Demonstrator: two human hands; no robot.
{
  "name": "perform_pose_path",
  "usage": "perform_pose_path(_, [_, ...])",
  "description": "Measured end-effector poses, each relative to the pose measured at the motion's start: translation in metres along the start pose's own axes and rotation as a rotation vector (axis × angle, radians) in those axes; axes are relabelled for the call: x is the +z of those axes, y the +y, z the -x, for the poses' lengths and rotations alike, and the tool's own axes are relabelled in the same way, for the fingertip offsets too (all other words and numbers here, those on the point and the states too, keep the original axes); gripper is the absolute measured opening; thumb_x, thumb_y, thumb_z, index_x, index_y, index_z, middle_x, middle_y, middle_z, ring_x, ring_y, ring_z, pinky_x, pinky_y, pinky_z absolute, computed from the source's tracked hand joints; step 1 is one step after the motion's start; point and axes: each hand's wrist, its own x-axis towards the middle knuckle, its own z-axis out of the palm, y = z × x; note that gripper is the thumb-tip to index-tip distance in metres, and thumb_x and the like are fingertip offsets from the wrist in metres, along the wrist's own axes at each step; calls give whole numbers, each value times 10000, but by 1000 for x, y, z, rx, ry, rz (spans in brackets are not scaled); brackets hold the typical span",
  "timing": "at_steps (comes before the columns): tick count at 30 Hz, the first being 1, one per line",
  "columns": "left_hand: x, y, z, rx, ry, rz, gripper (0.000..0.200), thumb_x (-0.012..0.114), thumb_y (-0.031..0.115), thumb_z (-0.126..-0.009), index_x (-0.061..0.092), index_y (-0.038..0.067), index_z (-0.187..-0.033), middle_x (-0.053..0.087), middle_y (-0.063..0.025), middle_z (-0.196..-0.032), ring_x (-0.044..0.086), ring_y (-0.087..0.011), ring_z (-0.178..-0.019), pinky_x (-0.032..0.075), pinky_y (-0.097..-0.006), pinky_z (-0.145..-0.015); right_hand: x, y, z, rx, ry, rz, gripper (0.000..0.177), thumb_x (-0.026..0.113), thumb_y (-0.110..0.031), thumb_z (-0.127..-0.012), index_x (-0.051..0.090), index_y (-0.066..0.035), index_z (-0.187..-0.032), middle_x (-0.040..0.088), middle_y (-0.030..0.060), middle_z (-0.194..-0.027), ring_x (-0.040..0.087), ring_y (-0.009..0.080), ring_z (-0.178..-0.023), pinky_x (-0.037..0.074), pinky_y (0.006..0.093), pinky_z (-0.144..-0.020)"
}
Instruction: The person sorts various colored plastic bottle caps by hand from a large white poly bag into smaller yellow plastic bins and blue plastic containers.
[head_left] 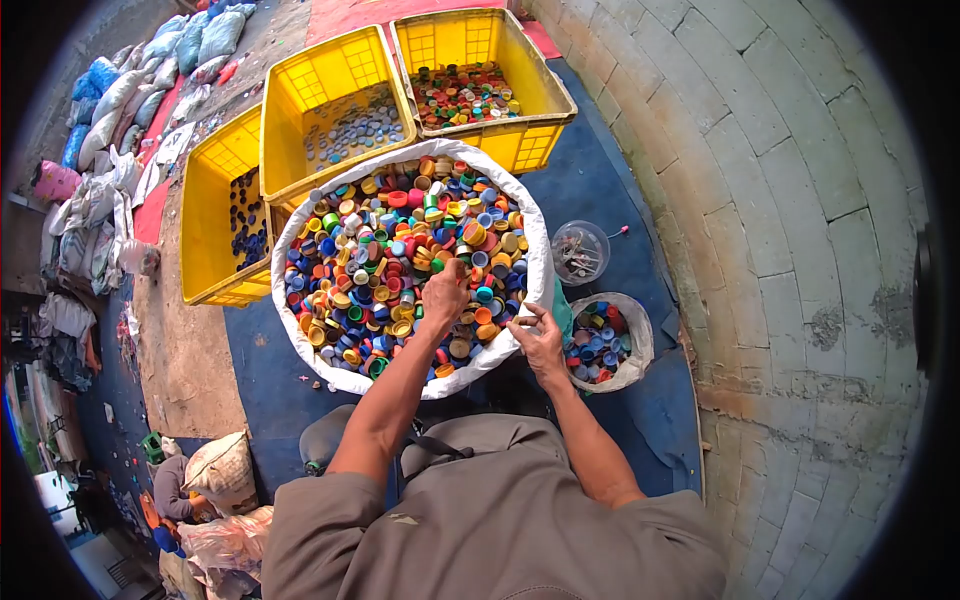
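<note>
A wide round sack (pixel 537 240) with a rolled white rim is full of bottle caps (pixel 385 270) in many colours. My left hand (pixel 445 293) reaches over the middle of the heap, its fingers curled down against the caps beside a green one. What they grip, if anything, is hidden. At the sack's right rim is my right hand (pixel 541 343), with thumb and fingers bent together; I cannot make out what is between them. Just right of that hand stands a smaller pale sack (pixel 640 345) holding mostly blue and red caps.
Three yellow crates stand beyond the sack: one with dark caps (pixel 200 225), one with pale caps (pixel 335 75), one with red and mixed caps (pixel 540 95). A clear tub (pixel 603 250) is at the right, near a block wall (pixel 760 200). Another person (pixel 172 485) sits at lower left.
</note>
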Motion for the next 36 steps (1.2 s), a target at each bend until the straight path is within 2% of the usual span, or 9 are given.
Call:
perform_pose_path(3, [4,-1,-1,20,6,-54,184,630,146,-809,557,97,-971,661,-154,-771,646,-358,-722,493,-452,-624,-8,10,8,3,2,40,600,777,-181,-746,481,-17,-1242,598,57,-974,529,57,-684,405,182,-556])
perform_pose_path(7, [6,-8,-5,72,52,-2,130,618,150,-812,577,104,-926,665,-117,-774,649,-333,-725,496,-433,-619,-10,8,15,-2,-41,88,593,764,-183,-768,463,15,-1238,583,125,-1015,577,108,-777,485,233,-694])
perform_pose_path(11, [8,-18,-6,157,65,148,133,645,128,-798,582,121,-914,684,-78,-815,663,-297,-756,509,-400,-632,-9,13,12,-13,-56,110,590,766,-186,-769,467,17,-1236,584,122,-1010,565,91,-722,474,215,-665])
perform_pose_path(17, [-5,-7,2,109,24,111,224,668,82,-781,550,114,-970,694,-57,-837,668,-286,-797,514,-390,-653,-4,9,11,-3,-54,87,558,763,-164,-766,494,-9,-1229,590,75,-991,582,99,-795,463,210,-680])
perform_pose_path(21, [-4,-9,3,65,10,227,260,664,84,-784,543,76,-1014,687,-104,-889,667,-286,-839,514,-379,-711,-2,12,10,-3,-71,104,550,762,-157,-764,499,-12,-1224,590,72,-973,551,76,-711,447,208,-614])
perform_pose_path(24, [-4,-8,2,-17,32,406,326,657,101,-812,554,10,-1107,679,-127,-976,671,-240,-869,513,-345,-768,-1,5,12,47,-82,52,538,752,-149,-770,498,-7,-1222,593,72,-959,512,62,-634,428,212,-559])
perform_pose_path(29, [-39,2,16,-336,-144,1170,340,616,146,-897,564,7,-1203,640,-62,-1111,609,-133,-955,504,-259,-743,3,8,6,157,-131,-229,510,723,-139,-792,486,-2,-1222,588,57,-904,450,56,-552,410,218,-522])
perform_pose_path(31, [-58,4,23,-402,-232,1451,315,597,130,-910,572,27,-1206,638,-64,-1134,610,-117,-947,502,-227,-726,8,3,7,194,-153,-344,464,703,-186,-806,501,-11,-1185,566,12,-788,473,45,-542,428,207,-506])
perform_pose_path(36, [-73,-5,48,-430,-212,1955,361,528,135,-943,471,-29,-1260,608,-117,-1075,631,-214,-972,564,-311,-812,26,-11,4,287,-242,-548,366,587,-178,-861,503,-23,-1181,575,31,-819,536,84,-606,468,225,-546])
